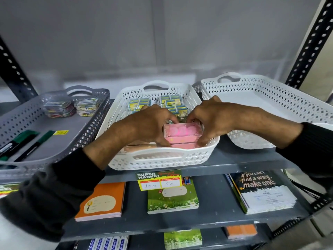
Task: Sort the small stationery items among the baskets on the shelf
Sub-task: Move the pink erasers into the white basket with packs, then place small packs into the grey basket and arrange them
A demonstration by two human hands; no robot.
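A white perforated basket (162,159) stands in the middle of the shelf. Inside it lies a pink stack of clear-cased boxes (182,135). My left hand (149,125) grips the stack's left side and my right hand (209,120) grips its right side, fingers curled over the top edges. Behind the hands, small blue-and-yellow packets (171,103) fill the basket's back. A tan item (138,147) lies in front of the left hand, partly hidden. A grey basket (54,123) on the left holds packs of coloured clips (72,107) and green markers (27,143).
A second white basket (270,98) at the right shows nothing inside. Dark slotted uprights frame the shelf on both sides. A price tag (159,180) hangs on the shelf edge. Notebooks lie on the shelf below: orange (102,201), green (173,197) and black-and-white (259,190).
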